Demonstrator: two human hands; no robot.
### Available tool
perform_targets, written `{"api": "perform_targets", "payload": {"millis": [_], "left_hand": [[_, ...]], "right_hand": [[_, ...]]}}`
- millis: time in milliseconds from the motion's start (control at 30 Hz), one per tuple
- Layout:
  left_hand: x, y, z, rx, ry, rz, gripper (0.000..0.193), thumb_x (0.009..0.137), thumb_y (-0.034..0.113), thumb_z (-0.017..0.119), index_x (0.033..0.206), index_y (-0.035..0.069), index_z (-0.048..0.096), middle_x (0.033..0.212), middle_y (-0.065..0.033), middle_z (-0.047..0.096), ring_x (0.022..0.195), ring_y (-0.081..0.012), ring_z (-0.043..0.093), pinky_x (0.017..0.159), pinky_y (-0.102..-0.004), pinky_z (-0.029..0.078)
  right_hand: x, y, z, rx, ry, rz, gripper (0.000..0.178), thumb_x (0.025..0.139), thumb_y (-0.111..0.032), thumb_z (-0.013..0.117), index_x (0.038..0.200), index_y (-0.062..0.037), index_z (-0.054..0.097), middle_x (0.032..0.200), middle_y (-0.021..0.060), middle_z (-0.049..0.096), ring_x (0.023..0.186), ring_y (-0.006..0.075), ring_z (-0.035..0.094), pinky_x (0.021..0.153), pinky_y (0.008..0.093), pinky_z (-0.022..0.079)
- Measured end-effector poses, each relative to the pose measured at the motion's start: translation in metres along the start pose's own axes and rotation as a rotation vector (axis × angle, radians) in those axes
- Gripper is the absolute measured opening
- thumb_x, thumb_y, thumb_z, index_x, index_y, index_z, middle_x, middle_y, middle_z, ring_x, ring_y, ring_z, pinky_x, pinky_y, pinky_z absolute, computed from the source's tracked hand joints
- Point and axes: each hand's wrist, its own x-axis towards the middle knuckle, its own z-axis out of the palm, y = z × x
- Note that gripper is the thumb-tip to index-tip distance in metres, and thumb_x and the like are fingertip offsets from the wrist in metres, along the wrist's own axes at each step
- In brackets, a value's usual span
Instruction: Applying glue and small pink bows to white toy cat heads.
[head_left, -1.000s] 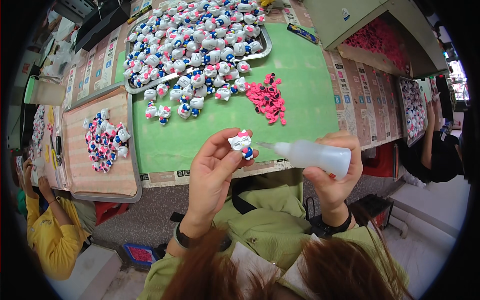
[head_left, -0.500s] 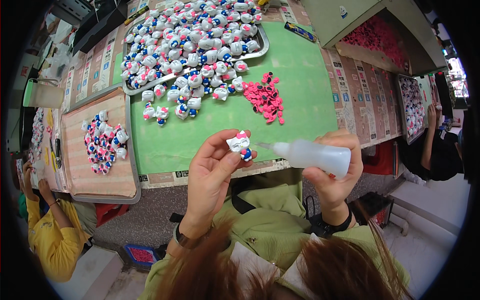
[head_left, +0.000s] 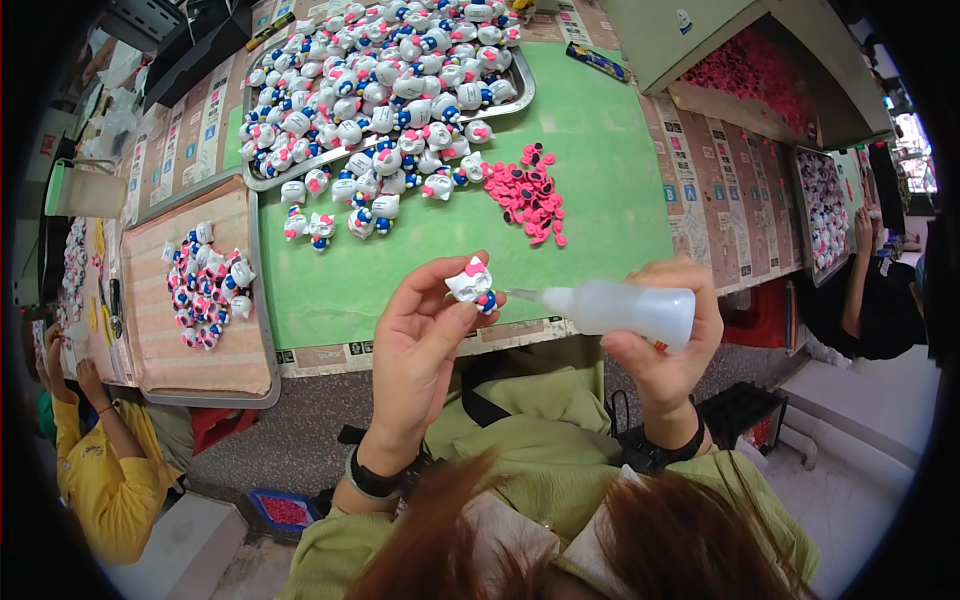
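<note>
Between the thumb and fingers of my left hand (head_left: 425,325) is a small white cat figurine (head_left: 468,281) with a pink bow and blue body, tilted with its face up. My right hand (head_left: 680,320) grips a translucent white squeeze bottle (head_left: 635,314) lying sideways. Its thin nozzle points left, its tip close to the figurine; whether they touch I cannot tell. Beyond my hands, a pile of small pink pieces with dark centres (head_left: 526,196) lies on the green mat (head_left: 600,220). Several like figurines (head_left: 385,205) lie loose on the mat, left of that pile.
A metal tray (head_left: 526,90) heaped with figurines stands at the back. To the left, a lined tray (head_left: 160,340) holds a smaller group. At the back right is a box (head_left: 740,130) with pink pieces. A person in yellow (head_left: 115,470) works at left, another in black (head_left: 860,310) at right.
The figurine in my left hand has shifted slightly left and up and tilted more. My right hand and the bottle have moved a little left.
</note>
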Motion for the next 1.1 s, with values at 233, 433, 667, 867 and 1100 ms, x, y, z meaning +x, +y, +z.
{"api": "perform_targets", "payload": {"millis": [233, 433, 667, 867, 1100], "left_hand": [[0.006, -0.001, -0.008, -0.01, 0.077, 0.014, 0.033, 0.08, 0.0, 0.047, 0.112, 0.002, 0.041, 0.115, -0.0154, 0.046, 0.088, -0.0189, 0.055, 0.074, -0.0272, 0.047], [0.006, -0.001, -0.011, -0.029, 0.109, 0.01, 0.033, 0.08, 0.0, 0.048, 0.112, 0.002, 0.041, 0.113, -0.0147, 0.046, 0.086, -0.0184, 0.055, 0.073, -0.0252, 0.048], [0.009, -0.006, -0.011, -0.003, 0.1, -0.059, 0.032, 0.08, 0.002, 0.049, 0.111, 0.002, 0.041, 0.113, -0.0145, 0.047, 0.086, -0.0181, 0.055, 0.073, -0.0254, 0.047], [0.008, -0.009, -0.004, 0.002, 0.066, -0.103, 0.032, 0.08, 0.002, 0.048, 0.111, 0.001, 0.041, 0.113, -0.0152, 0.047, 0.086, -0.0182, 0.055, 0.073, -0.0257, 0.047], [0.009, -0.013, -0.003, -0.011, -0.045, -0.248, 0.032, 0.08, 0.002, 0.048, 0.112, -0.001, 0.041, 0.111, -0.0161, 0.049, 0.086, -0.0187, 0.056, 0.073, -0.0256, 0.047]], "right_hand": [[0.033, 0.048, -0.018, 0.19, 0.415, 0.282, 0.035, 0.071, 0.001, 0.059, 0.098, 0.0021, 0.037, 0.083, 0.0079, 0.051, 0.075, 0.0114, 0.052, 0.065, 0.0219, 0.043], [0.042, 0.097, -0.032, -0.101, 0.359, 0.225, 0.046, 0.07, 0.0, 0.061, 0.106, 0.0031, 0.033, 0.086, 0.0114, 0.052, 0.076, 0.0148, 0.053, 0.067, 0.0229, 0.043], [0.016, 0.061, -0.002, -0.464, 0.086, 0.177, 0.012, 0.072, -0.006, 0.06, 0.082, -0.0007, 0.054, 0.077, 0.0071, 0.054, 0.071, 0.0196, 0.051, 0.064, 0.0295, 0.04], [0.012, 0.074, 0.017, -0.703, -0.111, -0.01, 0.008, 0.071, -0.004, 0.058, 0.076, -0.0003, 0.052, 0.073, 0.011, 0.055, 0.068, 0.0262, 0.052, 0.06, 0.0328, 0.04], [0.004, 0.063, 0.021, -0.48, 0.034, 0.1, 0.01, 0.07, 0.0, 0.057, 0.079, 0.0, 0.053, 0.073, 0.0115, 0.054, 0.066, 0.0259, 0.052, 0.059, 0.0322, 0.041]]}}
